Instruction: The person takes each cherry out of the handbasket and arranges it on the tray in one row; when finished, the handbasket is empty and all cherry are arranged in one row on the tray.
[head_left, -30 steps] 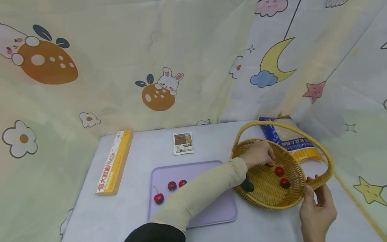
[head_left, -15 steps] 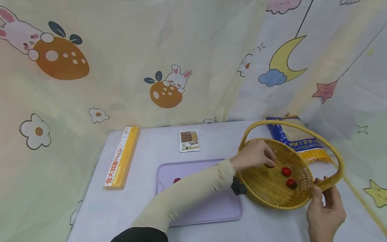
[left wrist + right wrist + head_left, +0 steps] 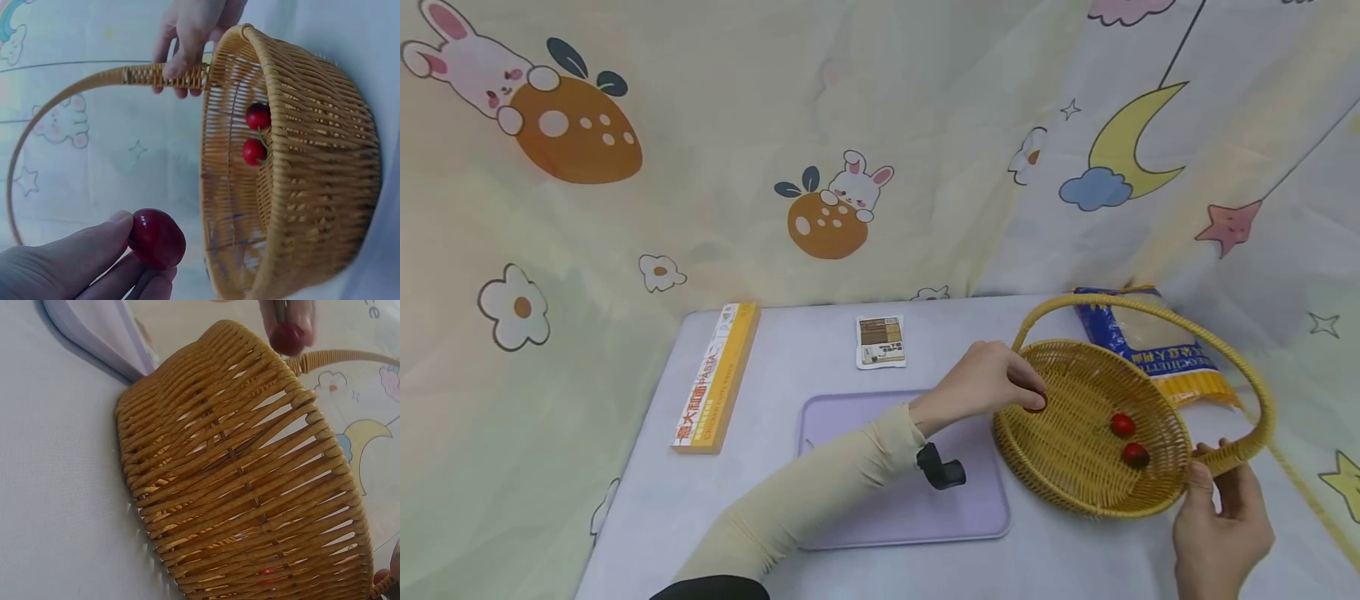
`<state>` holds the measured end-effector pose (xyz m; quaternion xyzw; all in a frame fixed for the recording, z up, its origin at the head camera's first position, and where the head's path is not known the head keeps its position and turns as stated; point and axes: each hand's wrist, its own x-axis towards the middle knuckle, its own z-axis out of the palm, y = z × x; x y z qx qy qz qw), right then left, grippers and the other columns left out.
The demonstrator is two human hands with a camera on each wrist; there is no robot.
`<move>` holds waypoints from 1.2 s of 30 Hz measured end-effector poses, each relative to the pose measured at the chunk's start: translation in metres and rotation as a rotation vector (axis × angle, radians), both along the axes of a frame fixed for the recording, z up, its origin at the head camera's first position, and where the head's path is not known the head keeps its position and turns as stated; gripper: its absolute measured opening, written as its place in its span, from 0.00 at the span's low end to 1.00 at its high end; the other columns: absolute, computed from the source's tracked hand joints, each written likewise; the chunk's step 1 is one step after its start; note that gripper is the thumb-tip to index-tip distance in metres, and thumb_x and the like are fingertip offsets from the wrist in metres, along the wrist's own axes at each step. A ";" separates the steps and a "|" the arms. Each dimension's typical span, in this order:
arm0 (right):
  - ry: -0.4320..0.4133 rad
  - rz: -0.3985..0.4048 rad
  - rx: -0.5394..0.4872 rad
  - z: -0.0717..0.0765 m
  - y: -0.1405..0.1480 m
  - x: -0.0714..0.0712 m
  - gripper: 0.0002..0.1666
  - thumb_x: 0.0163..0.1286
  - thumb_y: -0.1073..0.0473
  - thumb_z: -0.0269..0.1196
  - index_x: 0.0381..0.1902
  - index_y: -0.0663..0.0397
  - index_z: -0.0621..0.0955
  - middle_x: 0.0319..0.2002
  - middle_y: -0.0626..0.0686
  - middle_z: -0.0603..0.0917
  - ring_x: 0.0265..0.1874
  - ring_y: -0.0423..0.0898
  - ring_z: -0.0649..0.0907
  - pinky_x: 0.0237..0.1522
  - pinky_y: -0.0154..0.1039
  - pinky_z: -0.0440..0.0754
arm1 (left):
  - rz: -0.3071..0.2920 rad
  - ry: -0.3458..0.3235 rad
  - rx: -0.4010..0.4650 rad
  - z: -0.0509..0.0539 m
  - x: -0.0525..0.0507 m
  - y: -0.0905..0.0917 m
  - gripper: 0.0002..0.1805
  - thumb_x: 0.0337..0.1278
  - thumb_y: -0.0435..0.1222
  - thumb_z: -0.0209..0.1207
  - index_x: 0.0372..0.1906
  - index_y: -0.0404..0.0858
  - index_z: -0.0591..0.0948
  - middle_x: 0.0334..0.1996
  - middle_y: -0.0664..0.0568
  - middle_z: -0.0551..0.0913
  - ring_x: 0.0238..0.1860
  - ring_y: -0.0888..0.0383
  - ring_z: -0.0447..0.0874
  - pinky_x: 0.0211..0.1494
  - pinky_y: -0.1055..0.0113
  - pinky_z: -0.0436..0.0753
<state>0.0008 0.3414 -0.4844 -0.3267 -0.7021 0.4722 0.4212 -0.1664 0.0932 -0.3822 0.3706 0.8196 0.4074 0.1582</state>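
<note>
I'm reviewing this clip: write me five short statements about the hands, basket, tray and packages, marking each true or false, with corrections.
1. The left hand pinches a cherry. True.
2. Two cherries show inside the basket. True.
3. The right hand is inside the basket. False: the right hand grips the lower end of the handle.
4. The pasta box lies on the tray. False: in the head view, the pasta box lies left of the tray.
5. The small packet lies beyond the tray. True.
</note>
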 end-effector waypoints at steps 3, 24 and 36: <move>0.017 0.005 0.001 0.000 0.001 0.001 0.25 0.74 0.64 0.65 0.67 0.48 0.81 0.53 0.38 0.87 0.57 0.35 0.84 0.57 0.21 0.79 | 0.027 -0.040 0.042 -0.002 0.000 -0.017 0.04 0.62 0.42 0.73 0.41 0.52 0.94 0.32 0.73 0.90 0.37 0.78 0.83 0.40 0.77 0.80; 0.072 0.022 0.009 -0.002 0.004 0.001 0.26 0.71 0.66 0.67 0.67 0.51 0.82 0.52 0.40 0.89 0.56 0.36 0.86 0.56 0.22 0.80 | 0.215 -0.160 0.031 -0.044 0.009 -0.107 0.07 0.55 0.41 0.77 0.40 0.52 0.94 0.34 0.69 0.92 0.40 0.72 0.87 0.44 0.70 0.80; 0.075 0.036 0.007 -0.002 0.003 0.001 0.26 0.72 0.67 0.66 0.67 0.52 0.81 0.53 0.40 0.89 0.56 0.36 0.85 0.57 0.22 0.80 | 0.192 -0.123 -0.076 -0.075 0.016 -0.134 0.10 0.54 0.38 0.77 0.43 0.44 0.94 0.35 0.66 0.93 0.38 0.71 0.84 0.40 0.72 0.80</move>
